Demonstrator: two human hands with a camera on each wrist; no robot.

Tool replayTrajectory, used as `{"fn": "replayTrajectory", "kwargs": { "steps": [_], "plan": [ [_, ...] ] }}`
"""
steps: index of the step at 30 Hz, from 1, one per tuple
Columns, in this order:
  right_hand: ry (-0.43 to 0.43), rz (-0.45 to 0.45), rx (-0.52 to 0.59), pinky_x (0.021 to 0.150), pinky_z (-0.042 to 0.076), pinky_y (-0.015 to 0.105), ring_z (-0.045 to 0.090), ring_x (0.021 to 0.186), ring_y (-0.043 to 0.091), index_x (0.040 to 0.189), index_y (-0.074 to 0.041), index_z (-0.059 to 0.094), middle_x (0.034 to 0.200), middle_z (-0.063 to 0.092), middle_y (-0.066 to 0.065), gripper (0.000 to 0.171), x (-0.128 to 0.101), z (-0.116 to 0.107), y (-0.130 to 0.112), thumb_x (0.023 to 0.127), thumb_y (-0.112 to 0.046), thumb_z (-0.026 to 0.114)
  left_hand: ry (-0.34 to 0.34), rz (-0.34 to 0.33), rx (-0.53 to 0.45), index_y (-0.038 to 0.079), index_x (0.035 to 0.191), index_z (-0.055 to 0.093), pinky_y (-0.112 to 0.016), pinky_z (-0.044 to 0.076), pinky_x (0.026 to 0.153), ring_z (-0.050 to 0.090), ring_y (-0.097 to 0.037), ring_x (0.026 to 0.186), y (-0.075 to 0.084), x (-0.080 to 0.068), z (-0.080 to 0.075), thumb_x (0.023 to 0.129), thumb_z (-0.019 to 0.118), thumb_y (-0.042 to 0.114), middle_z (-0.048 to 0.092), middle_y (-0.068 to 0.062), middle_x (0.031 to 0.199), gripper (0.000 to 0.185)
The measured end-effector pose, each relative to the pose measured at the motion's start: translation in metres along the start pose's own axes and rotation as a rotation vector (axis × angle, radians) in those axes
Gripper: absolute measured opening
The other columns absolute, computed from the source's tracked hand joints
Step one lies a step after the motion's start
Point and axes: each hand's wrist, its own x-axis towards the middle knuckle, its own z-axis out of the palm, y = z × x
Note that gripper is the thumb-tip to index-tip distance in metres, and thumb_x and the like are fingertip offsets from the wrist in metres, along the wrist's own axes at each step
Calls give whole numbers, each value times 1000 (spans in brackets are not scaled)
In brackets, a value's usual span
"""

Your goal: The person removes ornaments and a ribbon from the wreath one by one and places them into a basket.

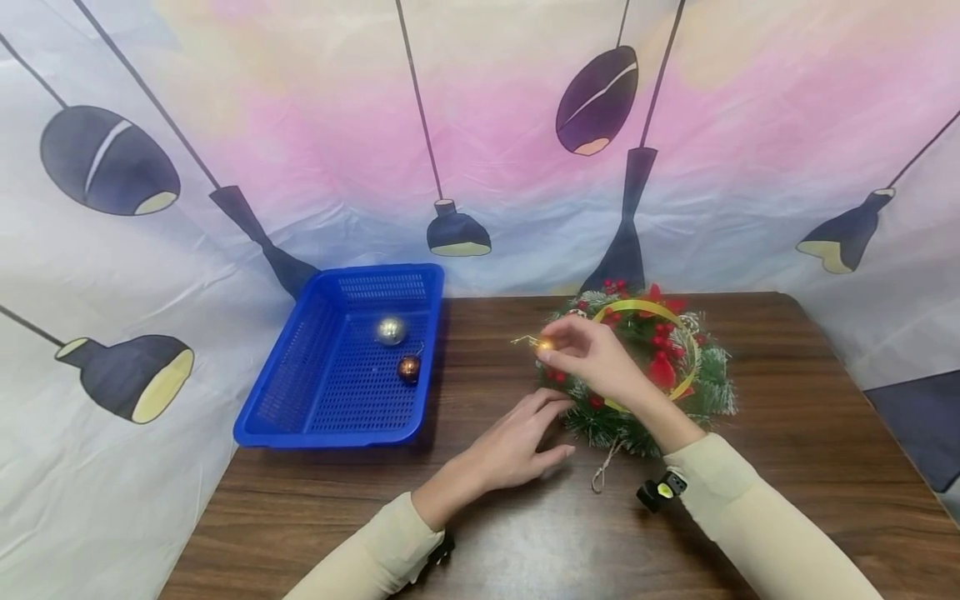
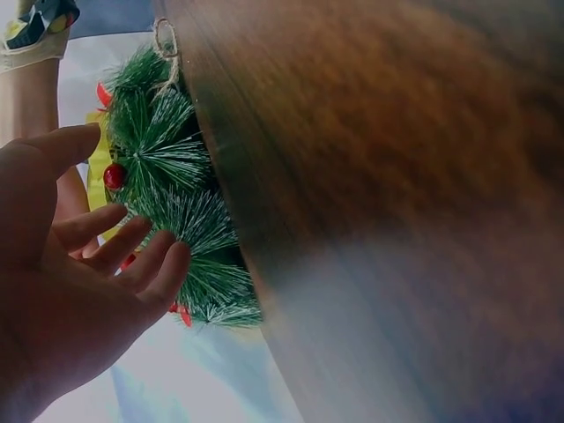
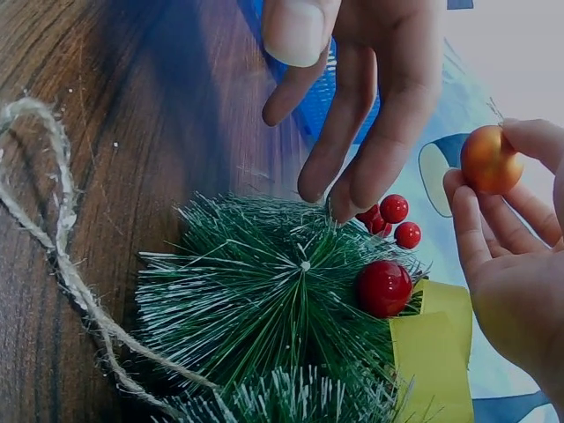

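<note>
Gold bauble (image 3: 490, 159), smooth and round, pinched in right hand (image 1: 592, 360) above bristly wreath (image 1: 645, 367); left hand (image 1: 517, 446) spread, fingertips touching wreath's needles; mesh basket (image 1: 300, 392) left of wreath.

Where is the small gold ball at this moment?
The gold ball is pinched in the right hand, above the wreath left edge, right of the blue basket.

You'll find no legible text, label, brand, number or sign in any view. The pale fabric backdrop (image 1: 315, 125) across the upper frame carries only printed dark pendant lamps, no lettering. The blue perforated plastic basket (image 1: 262, 400) at left centre shows no marking. The small black wrist device (image 1: 660, 492) at lower right is too small to read.
</note>
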Motion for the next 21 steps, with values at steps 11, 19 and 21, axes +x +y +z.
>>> {"fn": "replayTrajectory", "kwargs": {
  "steps": [11,19,21],
  "plan": [
    [11,8,21,93,60,33,69,113,27,126,-4,68,122,70,13,32,2,3,-5,98,-15,79,-27,-7,-13,8,156,48,-36,43,118,47,-20,144,0,-2,-2,105,68,38,48,-6,155,62],
    [2,-21,7,91,61,37,71,111,26,123,-7,69,121,70,10,29,11,12,-6,98,-16,79,-45,-4,-28,7,155,49,-37,42,119,48,-21,143,-3,-11,-7,104,69,37,48,-6,154,63],
    [10,-31,1,91,60,38,71,111,25,122,-7,70,120,71,10,28,15,15,-5,97,-15,79,-49,-9,-31,7,155,49,-37,42,119,48,-21,143,-4,-14,-8,104,69,37,48,-7,154,63]
  ]
}}
